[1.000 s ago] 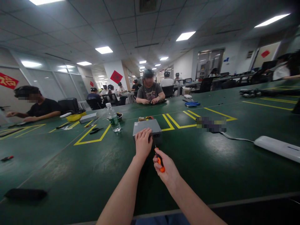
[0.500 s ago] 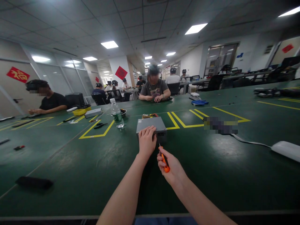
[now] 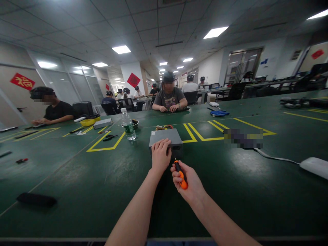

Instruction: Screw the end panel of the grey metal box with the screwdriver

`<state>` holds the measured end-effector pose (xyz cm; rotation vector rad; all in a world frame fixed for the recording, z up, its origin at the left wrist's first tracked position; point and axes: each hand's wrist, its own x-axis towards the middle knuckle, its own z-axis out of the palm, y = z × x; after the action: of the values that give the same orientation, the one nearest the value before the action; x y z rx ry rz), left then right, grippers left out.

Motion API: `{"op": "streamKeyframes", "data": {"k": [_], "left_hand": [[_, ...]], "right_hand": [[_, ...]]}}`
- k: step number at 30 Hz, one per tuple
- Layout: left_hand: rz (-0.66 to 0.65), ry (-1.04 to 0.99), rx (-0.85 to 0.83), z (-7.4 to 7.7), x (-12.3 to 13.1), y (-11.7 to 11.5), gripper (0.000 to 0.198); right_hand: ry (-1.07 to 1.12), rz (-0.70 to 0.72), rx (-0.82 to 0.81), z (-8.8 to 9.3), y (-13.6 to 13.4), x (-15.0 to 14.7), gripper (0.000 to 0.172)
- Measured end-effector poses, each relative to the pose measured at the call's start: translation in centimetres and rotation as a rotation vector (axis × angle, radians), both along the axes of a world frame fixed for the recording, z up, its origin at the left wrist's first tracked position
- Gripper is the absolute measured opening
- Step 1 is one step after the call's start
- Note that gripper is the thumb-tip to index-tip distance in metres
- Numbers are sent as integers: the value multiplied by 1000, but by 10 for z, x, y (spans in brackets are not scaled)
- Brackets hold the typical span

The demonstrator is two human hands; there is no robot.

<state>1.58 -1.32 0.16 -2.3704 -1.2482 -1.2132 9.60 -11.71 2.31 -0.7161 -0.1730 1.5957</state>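
Observation:
A grey metal computer power supply (image 3: 166,136) lies on the green table in front of me, with a dark socket on its near face and coloured wires (image 3: 164,127) behind it. My left hand (image 3: 161,152) holds it, fingers over the top and near edge. Just in front of its near right side, my right hand (image 3: 186,177) grips an orange and black screwdriver (image 3: 182,180). The thin shaft points up toward the near face; whether the tip touches it I cannot tell.
A water bottle (image 3: 128,124) stands left of the power supply, beside a bowl (image 3: 135,124). Pliers (image 3: 109,137) lie further left, a black pouch-like item (image 3: 36,199) at near left. A white cable (image 3: 275,156) runs to a power strip (image 3: 314,167) at right. A co-worker (image 3: 169,97) sits opposite.
The screwdriver has turned a little in my right hand, with more of its orange handle showing. My left hand stays on the power supply. The view has shifted slightly.

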Motion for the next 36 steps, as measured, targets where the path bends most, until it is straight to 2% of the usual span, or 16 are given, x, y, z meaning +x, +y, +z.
{"op": "streamKeyframes", "data": {"k": [5, 13, 28, 36], "left_hand": [[-2, 3, 2, 1, 0, -2, 29], [-11, 10, -1, 2, -1, -2, 31], [-5, 10, 8, 1, -1, -1, 30], [-1, 20, 14, 1, -1, -2, 29]], "right_hand": [[21, 31, -91, 0, -9, 13, 22], [-82, -20, -112, -5, -14, 37, 20], [-162, -28, -120, -7, -11, 37, 22], [-185, -59, -99, -11, -8, 36, 17]]}}
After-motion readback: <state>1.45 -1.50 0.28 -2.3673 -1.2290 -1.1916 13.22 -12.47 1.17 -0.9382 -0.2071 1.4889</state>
